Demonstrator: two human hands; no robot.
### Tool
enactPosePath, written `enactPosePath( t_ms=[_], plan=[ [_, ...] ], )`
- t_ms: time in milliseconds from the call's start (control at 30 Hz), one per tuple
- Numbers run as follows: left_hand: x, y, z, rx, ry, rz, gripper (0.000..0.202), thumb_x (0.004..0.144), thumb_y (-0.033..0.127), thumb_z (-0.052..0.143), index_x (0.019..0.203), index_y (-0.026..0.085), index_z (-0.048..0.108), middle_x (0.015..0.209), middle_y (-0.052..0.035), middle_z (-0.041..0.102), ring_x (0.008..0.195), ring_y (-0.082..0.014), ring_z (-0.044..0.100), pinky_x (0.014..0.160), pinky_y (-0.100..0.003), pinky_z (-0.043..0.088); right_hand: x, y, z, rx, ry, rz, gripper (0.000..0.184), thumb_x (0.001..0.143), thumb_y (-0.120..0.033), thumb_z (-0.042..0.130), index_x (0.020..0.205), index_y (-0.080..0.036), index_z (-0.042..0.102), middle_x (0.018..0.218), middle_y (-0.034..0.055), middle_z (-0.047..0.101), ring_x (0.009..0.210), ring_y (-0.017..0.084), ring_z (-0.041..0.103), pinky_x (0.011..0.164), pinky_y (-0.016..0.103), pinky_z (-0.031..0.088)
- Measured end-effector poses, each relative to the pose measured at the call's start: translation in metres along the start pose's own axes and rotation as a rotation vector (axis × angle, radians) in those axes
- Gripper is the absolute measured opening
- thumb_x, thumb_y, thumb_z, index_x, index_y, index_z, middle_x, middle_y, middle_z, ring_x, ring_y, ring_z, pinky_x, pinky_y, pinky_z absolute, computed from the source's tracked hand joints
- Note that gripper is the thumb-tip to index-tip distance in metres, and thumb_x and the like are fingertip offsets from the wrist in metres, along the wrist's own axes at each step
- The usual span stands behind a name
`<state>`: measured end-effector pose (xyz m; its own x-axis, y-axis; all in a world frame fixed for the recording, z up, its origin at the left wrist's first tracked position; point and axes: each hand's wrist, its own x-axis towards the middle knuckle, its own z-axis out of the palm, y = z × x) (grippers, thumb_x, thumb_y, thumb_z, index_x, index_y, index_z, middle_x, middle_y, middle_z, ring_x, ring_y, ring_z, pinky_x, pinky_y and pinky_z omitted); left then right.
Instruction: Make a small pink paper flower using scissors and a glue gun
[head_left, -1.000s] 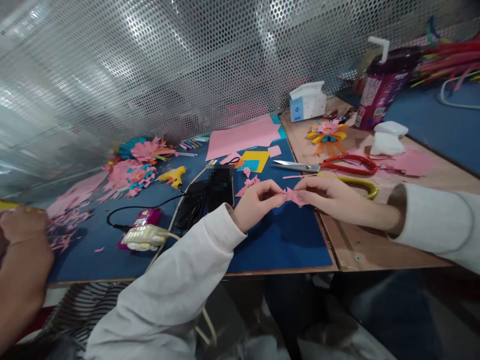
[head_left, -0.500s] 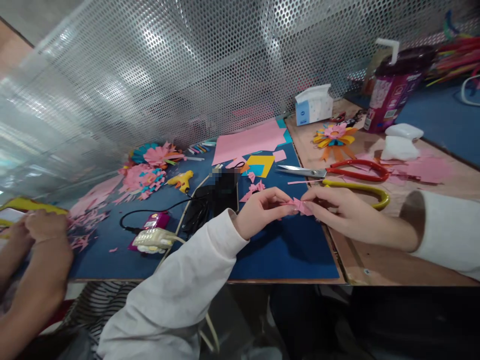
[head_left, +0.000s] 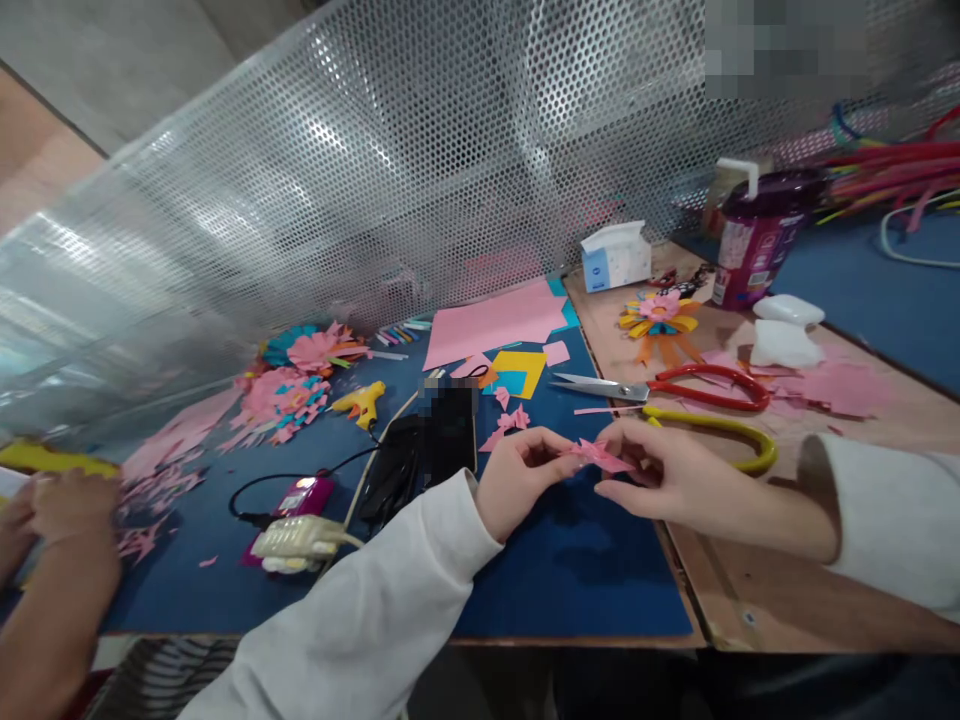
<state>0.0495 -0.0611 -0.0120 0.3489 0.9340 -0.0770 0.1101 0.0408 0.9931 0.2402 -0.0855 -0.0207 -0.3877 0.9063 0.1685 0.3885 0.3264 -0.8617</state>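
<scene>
Between the thumb and fingertips of my left hand (head_left: 519, 478) is pinched the left end of a small folded pink paper piece (head_left: 606, 458), held above the blue table mat. My right hand (head_left: 664, 470) is around its right end, thumb lowered and apart from the paper, fingers close to its upper edge; whether they touch it I cannot tell. Similar folded pink paper pieces (head_left: 513, 420) lie just beyond my left hand. Past my right hand lie red-handled scissors (head_left: 709, 385) and a yellow-handled tool (head_left: 761, 445), partly hidden by that hand.
At left are a yellow glue gun (head_left: 361, 403), paper flowers (head_left: 289, 390) and a power adapter (head_left: 300, 540). A black phone (head_left: 454, 430) lies mid-table. Tissues (head_left: 616, 257) and a purple cup (head_left: 761, 245) stand at back right. Another person's hands (head_left: 71, 500) work at far left.
My right thumb has come away from the pink paper, and the hand has opened; my left hand keeps its pinch. The camera has tilted, so the table sits lower in view.
</scene>
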Motion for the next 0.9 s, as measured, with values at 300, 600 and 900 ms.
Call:
enactPosePath(
  t_ms=[300, 600, 900],
  plan=[
    [-0.006, 0.004, 0.003, 0.059, -0.022, -0.049, 0.018, 0.064, 0.030, 0.077, 0.070, 0.015, 0.070, 0.074, -0.0049, 0.073, 0.067, -0.0152, 0.063, 0.070, -0.030, 0.051, 0.001, -0.002, -0.002, 0.023, -0.096, 0.085, 0.029, 0.088, -0.043, 0.046, 0.078, -0.018, 0.057, 0.062, -0.0014, 0.051, 0.055, 0.010, 0.043, 0.049, 0.023, 0.034],
    [-0.016, 0.008, 0.006, 0.218, 0.009, 0.014, 0.015, 0.070, 0.031, 0.074, 0.073, 0.016, 0.072, 0.073, -0.0044, 0.072, 0.067, -0.0153, 0.063, 0.065, -0.027, 0.049, -0.002, -0.004, -0.001, 0.024, -0.157, 0.062, 0.022, 0.084, -0.033, 0.047, 0.067, -0.020, 0.050, 0.059, -0.0020, 0.050, 0.052, 0.010, 0.043, 0.048, 0.022, 0.033],
    [-0.021, 0.014, 0.006, 0.259, -0.023, 0.099, 0.010, 0.072, 0.027, 0.073, 0.072, 0.017, 0.074, 0.074, -0.0034, 0.072, 0.068, -0.0136, 0.063, 0.070, -0.025, 0.049, -0.007, -0.001, -0.005, -0.067, -0.248, -0.011, 0.023, 0.088, -0.027, 0.043, 0.067, -0.019, 0.046, 0.059, -0.0041, 0.042, 0.054, 0.009, 0.036, 0.050, 0.021, 0.029]
  ],
)
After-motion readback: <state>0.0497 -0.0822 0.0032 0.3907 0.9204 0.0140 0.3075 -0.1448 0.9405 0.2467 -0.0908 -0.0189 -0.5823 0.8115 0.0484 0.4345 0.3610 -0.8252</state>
